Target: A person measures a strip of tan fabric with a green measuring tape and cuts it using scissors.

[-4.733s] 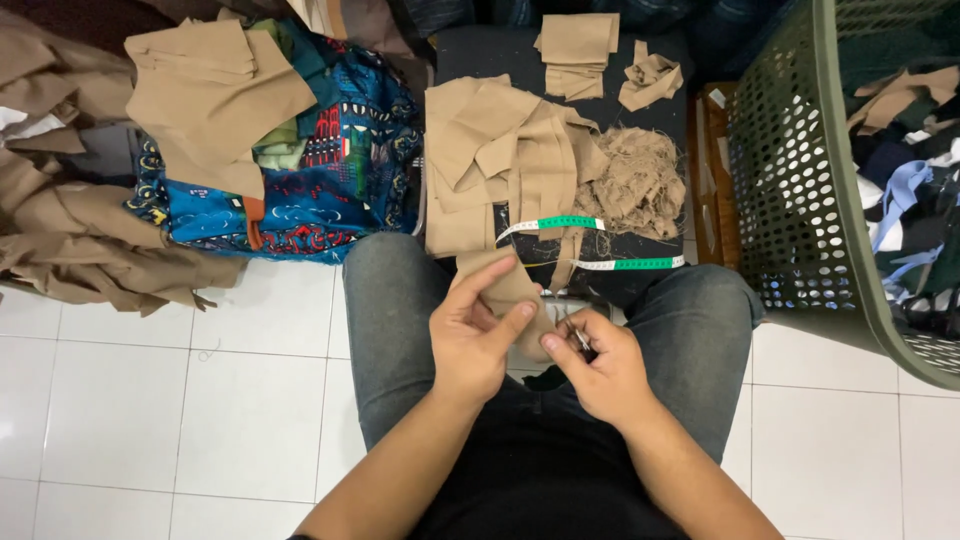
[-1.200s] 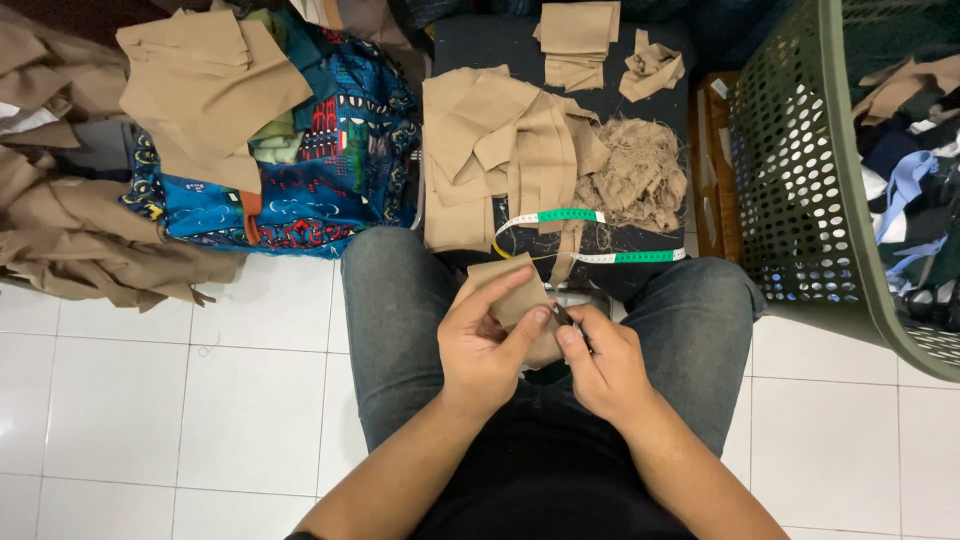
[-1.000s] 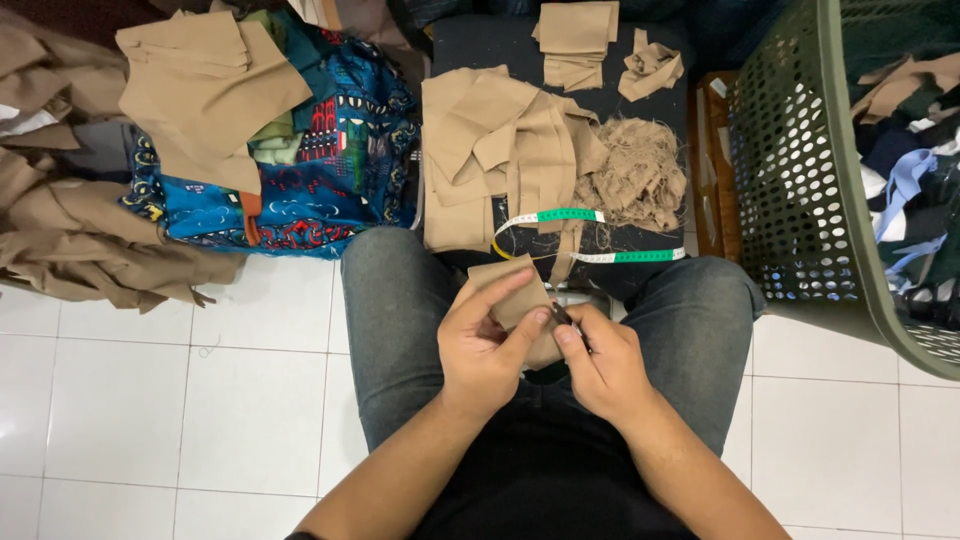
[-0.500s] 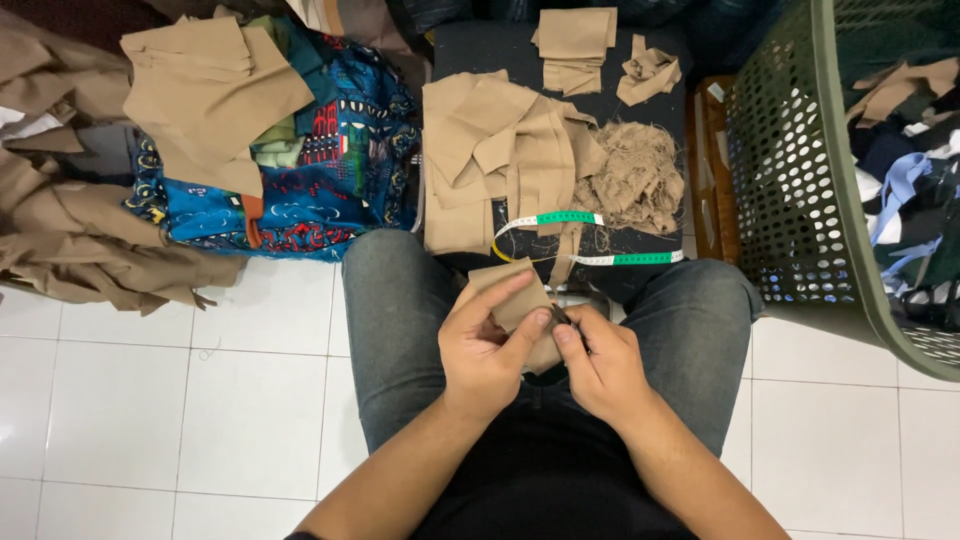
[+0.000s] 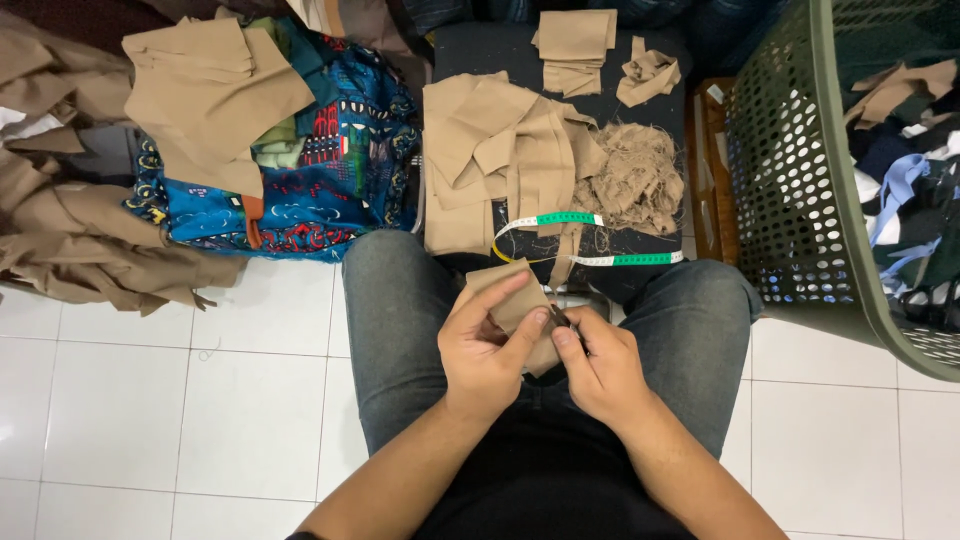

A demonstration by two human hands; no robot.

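Left hand (image 5: 487,348) clenched around a small tan fabric piece (image 5: 508,302) over the lap, right hand (image 5: 600,362) pinching a small dark tool (image 5: 558,318) against its edge, measuring tape (image 5: 572,238) lying just beyond.

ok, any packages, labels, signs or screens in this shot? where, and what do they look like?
No packages, signs or screens.
Tape measure: printed white strip with green sections, looped over the dark stool beside the tan fabric pile.
Small white tag: on the wooden piece beside the green basket; too small to tell more.
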